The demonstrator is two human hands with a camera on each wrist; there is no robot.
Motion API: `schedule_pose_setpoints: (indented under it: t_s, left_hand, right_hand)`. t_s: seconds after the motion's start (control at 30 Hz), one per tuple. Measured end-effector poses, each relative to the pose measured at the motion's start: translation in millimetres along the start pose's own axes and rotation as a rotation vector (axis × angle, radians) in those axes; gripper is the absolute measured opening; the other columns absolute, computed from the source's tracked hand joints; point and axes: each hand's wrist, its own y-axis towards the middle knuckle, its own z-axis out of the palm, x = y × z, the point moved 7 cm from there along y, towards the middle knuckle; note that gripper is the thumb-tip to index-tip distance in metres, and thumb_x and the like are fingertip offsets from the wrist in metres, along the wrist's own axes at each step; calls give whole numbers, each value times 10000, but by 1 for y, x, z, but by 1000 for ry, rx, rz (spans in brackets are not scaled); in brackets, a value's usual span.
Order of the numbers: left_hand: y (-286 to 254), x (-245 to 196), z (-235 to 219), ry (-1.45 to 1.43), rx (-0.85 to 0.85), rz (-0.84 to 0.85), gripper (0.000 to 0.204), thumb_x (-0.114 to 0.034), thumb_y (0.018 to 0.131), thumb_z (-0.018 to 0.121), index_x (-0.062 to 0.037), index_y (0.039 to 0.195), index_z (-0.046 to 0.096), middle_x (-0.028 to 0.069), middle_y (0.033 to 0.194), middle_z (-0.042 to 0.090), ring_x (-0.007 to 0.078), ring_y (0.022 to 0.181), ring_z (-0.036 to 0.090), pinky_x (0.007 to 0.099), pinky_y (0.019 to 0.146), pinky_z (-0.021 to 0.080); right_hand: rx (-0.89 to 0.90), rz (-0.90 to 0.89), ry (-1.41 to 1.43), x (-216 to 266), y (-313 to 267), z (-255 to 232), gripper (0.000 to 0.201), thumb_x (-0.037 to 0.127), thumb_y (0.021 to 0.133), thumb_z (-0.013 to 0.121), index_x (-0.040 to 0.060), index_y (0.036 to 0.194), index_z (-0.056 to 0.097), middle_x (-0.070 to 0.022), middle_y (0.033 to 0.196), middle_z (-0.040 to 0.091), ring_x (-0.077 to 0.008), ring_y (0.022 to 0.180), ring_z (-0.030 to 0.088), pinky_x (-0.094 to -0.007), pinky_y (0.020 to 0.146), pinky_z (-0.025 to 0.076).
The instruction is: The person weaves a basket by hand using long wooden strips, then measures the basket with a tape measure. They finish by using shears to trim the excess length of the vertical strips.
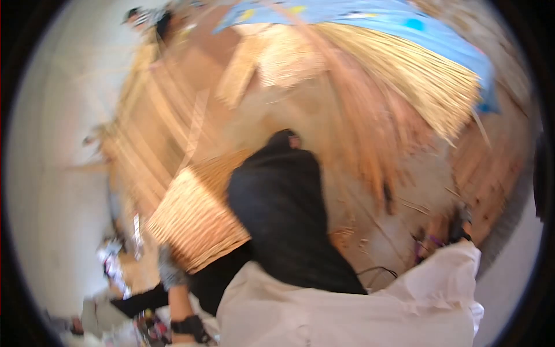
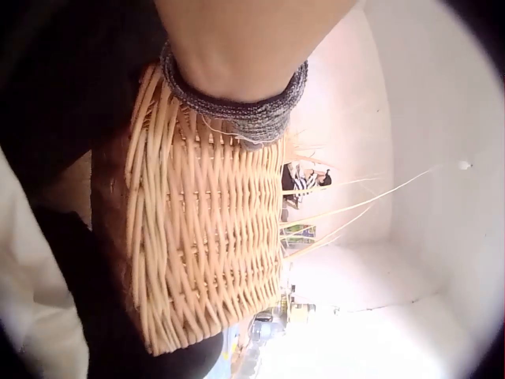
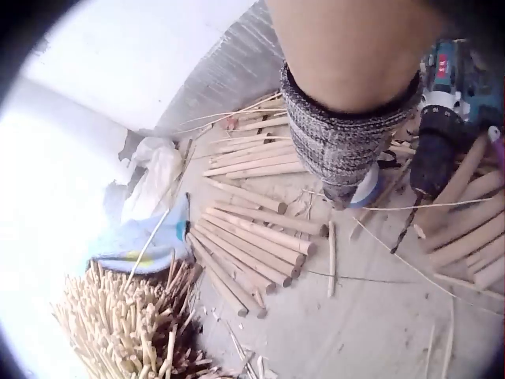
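Observation:
A wicker basket [image 1: 199, 220] with a braided rim lies tilted over my dark-clothed legs. My left hand [image 1: 170, 267], in a grey knit glove, holds the basket by its left edge; the left wrist view shows the woven side [image 2: 213, 229] below the cuff, with the fingertips hidden. Far to the right, my right hand [image 1: 461, 224] reaches down near the floor in a matching glove. In the right wrist view, a blue-and-white rounded thing [image 3: 367, 188] shows behind that glove, and I cannot tell whether it is held. A cordless drill [image 3: 438, 130] with a bit lies beside this hand.
Round wooden sticks [image 3: 252, 245] lie in rows on the concrete floor [image 3: 355, 316]. A bundle of thin canes [image 3: 130, 324] and a blue cloth [image 3: 146, 241] are nearby. Woven panels [image 1: 289, 58] lie ahead. Long loose canes [image 2: 363, 201] stick out beyond the basket.

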Motion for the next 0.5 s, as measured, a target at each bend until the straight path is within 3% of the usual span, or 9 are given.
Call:
schedule_pose_setpoints:
  t_s: [0.03,0.07,0.13,0.2,0.3,0.4,0.43,0.5]
  left_hand:
    - [-9,-8,14,-156,5,-118,267,-277,865,603,-73,1034,571,45,799,568,176,657,553,324,528,461]
    - [9,21,2,-300,83,-181,250,-246,871,599,-72,1048,570,46,808,573,173,664,558,307,533,465]
    - [2,10,10,-260,46,-176,339,-206,880,591,-13,1150,523,96,922,608,204,768,603,336,659,527]
    - [-15,-13,26,-193,39,-187,382,-290,879,583,-57,1176,522,89,849,577,195,629,558,325,534,506]
    - [5,7,17,-289,69,-99,413,-294,885,573,-16,1184,513,134,939,603,219,719,605,353,585,532]
    - [9,13,18,-405,179,-165,474,-202,889,583,59,1258,440,138,1140,565,217,985,581,348,850,499]
    - [5,2,21,-352,159,1,522,-206,893,578,56,1303,390,154,1166,552,222,1003,575,336,875,487]
    - [-24,-34,38,-304,144,-4,439,-193,914,532,42,1272,439,126,1151,569,203,1006,570,319,888,471]
  right_hand:
    - [33,37,59,-5,9,8,457,375,846,585,74,1187,545,-200,1031,597,-289,912,597,-384,757,484]
    - [63,85,128,-10,15,18,453,376,849,584,73,1183,546,-197,1021,599,-283,894,600,-380,743,486]
    - [121,184,274,-21,23,33,445,377,854,582,70,1175,550,-191,1002,603,-270,859,607,-372,714,491]
    - [188,268,414,-26,26,44,438,378,859,579,67,1166,554,-185,984,607,-257,824,613,-363,686,496]
    - [122,295,468,-26,19,37,404,364,866,577,68,1140,559,-161,931,599,-230,759,589,-338,634,477]
    - [34,260,540,-22,5,18,358,343,874,576,73,1108,564,-129,867,583,-200,688,547,-308,578,445]
    - [36,252,608,-21,-2,15,343,336,876,575,74,1097,566,-118,845,578,-189,665,534,-298,559,434]
    - [100,231,829,-13,-21,17,313,322,881,575,77,1075,569,-97,803,568,-169,617,506,-277,522,412]
